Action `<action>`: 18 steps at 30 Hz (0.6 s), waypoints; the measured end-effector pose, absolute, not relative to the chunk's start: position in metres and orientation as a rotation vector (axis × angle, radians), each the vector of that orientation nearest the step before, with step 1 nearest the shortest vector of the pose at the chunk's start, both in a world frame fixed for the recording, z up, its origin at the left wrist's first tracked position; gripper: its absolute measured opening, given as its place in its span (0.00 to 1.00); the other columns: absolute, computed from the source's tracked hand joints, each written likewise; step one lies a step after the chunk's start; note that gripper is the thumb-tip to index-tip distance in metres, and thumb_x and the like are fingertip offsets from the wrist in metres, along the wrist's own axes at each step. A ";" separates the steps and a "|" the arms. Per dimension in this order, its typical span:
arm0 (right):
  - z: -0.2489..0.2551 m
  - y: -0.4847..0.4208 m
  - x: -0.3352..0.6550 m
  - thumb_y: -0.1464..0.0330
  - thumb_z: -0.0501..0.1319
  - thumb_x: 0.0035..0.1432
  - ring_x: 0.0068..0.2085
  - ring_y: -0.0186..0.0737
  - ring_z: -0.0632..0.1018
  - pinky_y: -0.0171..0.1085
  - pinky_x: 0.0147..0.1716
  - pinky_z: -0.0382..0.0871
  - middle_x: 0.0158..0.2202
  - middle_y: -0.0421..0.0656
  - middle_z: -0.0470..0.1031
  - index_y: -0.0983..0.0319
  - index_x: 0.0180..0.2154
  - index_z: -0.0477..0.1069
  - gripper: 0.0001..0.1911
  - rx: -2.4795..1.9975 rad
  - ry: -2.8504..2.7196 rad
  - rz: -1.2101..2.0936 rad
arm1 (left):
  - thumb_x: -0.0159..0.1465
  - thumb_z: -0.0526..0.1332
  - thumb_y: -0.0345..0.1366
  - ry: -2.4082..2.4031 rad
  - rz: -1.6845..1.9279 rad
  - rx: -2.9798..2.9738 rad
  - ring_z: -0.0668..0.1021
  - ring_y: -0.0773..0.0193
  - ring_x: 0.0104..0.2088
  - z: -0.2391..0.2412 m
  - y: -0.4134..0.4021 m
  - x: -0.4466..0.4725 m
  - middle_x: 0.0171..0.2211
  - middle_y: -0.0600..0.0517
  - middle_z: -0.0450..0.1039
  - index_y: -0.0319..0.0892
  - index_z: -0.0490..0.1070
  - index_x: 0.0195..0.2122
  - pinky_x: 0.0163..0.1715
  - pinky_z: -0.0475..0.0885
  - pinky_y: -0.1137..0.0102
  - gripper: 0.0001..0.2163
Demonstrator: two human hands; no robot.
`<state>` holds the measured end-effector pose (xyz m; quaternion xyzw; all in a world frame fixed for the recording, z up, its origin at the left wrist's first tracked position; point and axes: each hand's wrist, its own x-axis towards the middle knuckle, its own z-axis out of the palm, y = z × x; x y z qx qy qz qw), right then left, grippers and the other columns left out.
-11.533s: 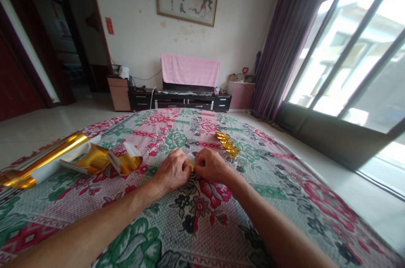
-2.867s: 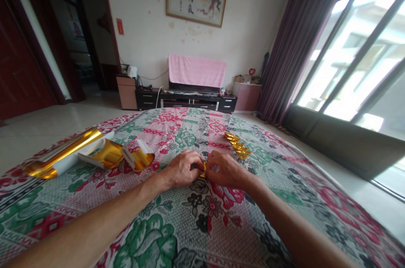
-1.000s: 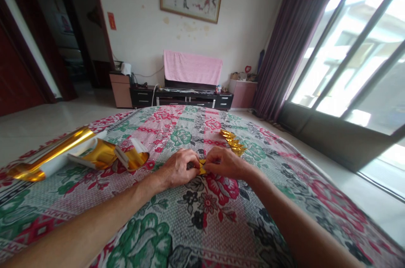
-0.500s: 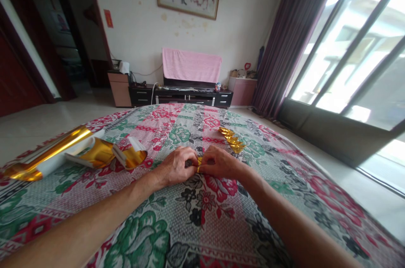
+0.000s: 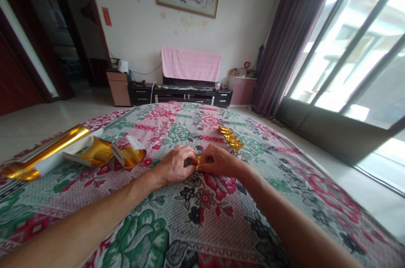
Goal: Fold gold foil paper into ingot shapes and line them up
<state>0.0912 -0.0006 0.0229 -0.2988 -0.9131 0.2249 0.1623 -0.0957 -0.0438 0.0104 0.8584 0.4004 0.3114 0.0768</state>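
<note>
Gold sheets (image 5: pixel 96 153) block left; cloth (image 5: pixel 305 175) open far right.

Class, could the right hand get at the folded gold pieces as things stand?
Probably yes: the folded gold pieces lie just beyond the right hand, only patterned cloth showing between, though that hand appears to pinch a small gold piece.

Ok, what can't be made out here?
All in the head view:
Small gold piece: mostly covered by left hand and right hand.
Folded gold pieces: too small and overlapped to count.
Details beyond the window: washed out by glare.
Forearms: cut off by bottom edge.
</note>
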 end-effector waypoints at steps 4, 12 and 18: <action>0.025 0.004 0.098 0.66 0.61 0.48 0.25 0.28 0.66 0.29 0.23 0.58 0.24 0.37 0.68 0.63 0.26 0.71 0.06 -0.845 -2.628 0.696 | 0.53 0.60 0.27 1.214 0.946 2.571 0.73 0.65 0.38 0.009 -0.044 -0.097 0.36 0.52 0.73 0.40 0.71 0.30 0.43 0.65 0.65 0.04; 0.012 0.003 0.093 0.75 0.55 0.52 0.32 0.32 0.72 0.33 0.35 0.65 0.30 0.40 0.73 0.61 0.32 0.72 0.08 -0.786 -2.340 0.371 | 0.53 0.58 0.27 1.165 0.972 2.640 0.73 0.65 0.37 0.009 -0.044 -0.096 0.35 0.52 0.73 0.40 0.71 0.29 0.43 0.65 0.65 0.05; 0.011 -0.005 0.086 0.77 0.56 0.48 0.30 0.32 0.71 0.31 0.32 0.63 0.27 0.40 0.72 0.62 0.28 0.73 0.09 -0.814 -2.373 0.242 | 0.54 0.55 0.25 1.198 0.928 2.764 0.72 0.63 0.38 0.006 -0.039 -0.104 0.35 0.52 0.72 0.42 0.73 0.31 0.43 0.66 0.65 0.10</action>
